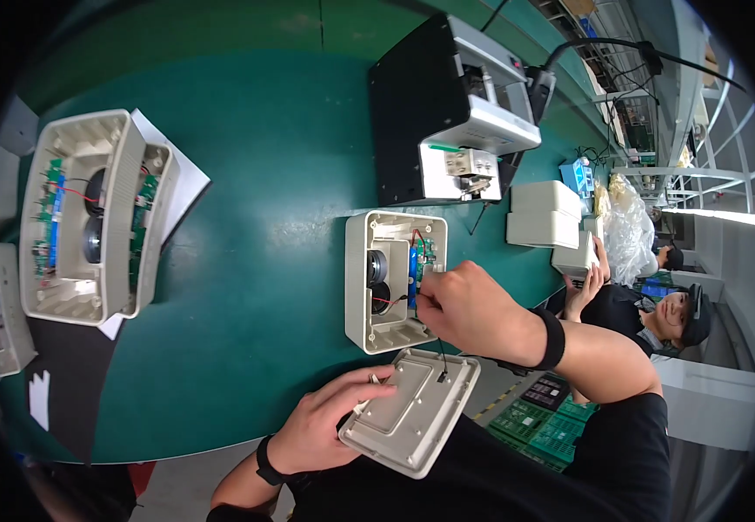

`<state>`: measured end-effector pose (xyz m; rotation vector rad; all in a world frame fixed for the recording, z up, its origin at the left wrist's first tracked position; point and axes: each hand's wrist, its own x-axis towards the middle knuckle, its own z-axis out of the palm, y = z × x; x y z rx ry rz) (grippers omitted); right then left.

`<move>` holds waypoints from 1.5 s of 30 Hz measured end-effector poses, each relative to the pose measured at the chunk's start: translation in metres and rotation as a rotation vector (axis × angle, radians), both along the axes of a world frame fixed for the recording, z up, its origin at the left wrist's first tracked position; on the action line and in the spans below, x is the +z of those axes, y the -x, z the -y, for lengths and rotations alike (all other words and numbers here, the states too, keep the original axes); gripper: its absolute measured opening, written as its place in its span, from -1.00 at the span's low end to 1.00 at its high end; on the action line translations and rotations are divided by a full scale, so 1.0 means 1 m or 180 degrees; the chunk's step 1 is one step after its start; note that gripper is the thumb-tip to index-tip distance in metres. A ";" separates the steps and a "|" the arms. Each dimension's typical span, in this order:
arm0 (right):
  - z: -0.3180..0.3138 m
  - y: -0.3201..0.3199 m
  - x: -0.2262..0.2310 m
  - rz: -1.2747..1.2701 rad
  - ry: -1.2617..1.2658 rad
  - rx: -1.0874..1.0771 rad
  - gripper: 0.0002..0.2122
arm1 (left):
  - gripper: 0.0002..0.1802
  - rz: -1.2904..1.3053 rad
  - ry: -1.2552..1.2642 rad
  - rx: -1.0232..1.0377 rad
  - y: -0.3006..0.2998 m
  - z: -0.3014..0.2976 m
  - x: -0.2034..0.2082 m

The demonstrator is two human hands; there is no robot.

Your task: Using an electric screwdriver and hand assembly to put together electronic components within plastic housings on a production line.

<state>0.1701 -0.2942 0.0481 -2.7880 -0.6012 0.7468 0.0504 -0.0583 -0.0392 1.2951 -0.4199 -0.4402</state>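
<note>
An off-white speaker housing [354,287] lies open side up on the green table in front of me. Inside it are two round black speakers, a blue strip, a green circuit board and red wires. My right hand [466,306] is closed at the housing's right side, over the circuit board; its fingertips are hidden, so what they pinch does not show. At the near table edge my left hand [330,422] grips an off-white cover panel [412,413], tilted with its inner side up. A thin black cable [443,370] with a small connector hangs over the panel.
Several more open housings [82,304] stand at the left, partly on white and black sheets. A black and silver machine [421,113] stands beyond my housing. At right are closed white housings [543,213], a clear plastic bag [628,226] and a co-worker's hands [591,283].
</note>
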 end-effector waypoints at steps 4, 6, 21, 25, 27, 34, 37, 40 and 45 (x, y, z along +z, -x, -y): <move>0.002 -0.008 0.037 0.0180 -0.0322 -0.0136 -0.83 | -0.47 0.0118 -0.0354 0.0357 -0.004 -0.008 0.014; 0.005 -0.008 0.073 0.0044 -0.0837 -0.0994 -0.63 | -0.57 -0.0098 -0.0957 0.0579 -0.003 -0.015 0.036; 0.042 0.012 0.080 0.1596 -0.0198 0.1878 0.28 | -0.37 -0.0641 -0.1691 -0.1367 -0.145 0.038 0.105; 0.059 -0.001 0.056 0.1134 -0.0663 0.1516 0.34 | -0.36 -0.0506 -0.1760 -0.0706 -0.134 0.044 0.103; 0.073 -0.008 0.044 0.0926 -0.0856 0.1315 0.36 | -0.41 -0.0491 -0.1594 -0.0228 -0.108 0.040 0.096; 0.082 -0.012 0.014 -0.0604 -0.2502 0.0214 0.32 | -0.39 -0.0041 -0.0898 0.0388 -0.024 0.079 0.054; 0.065 -0.007 0.027 0.0066 -0.1704 0.0622 0.28 | -0.49 0.0220 -0.0864 0.0385 -0.020 0.089 0.039; 0.046 0.007 0.030 0.0585 -0.1113 0.0842 0.27 | -0.73 0.0835 -0.1378 0.0912 -0.012 0.080 0.020; 0.025 0.007 0.021 0.0982 -0.0704 0.1004 0.29 | -0.90 0.1056 -0.2093 0.1205 -0.007 0.072 0.005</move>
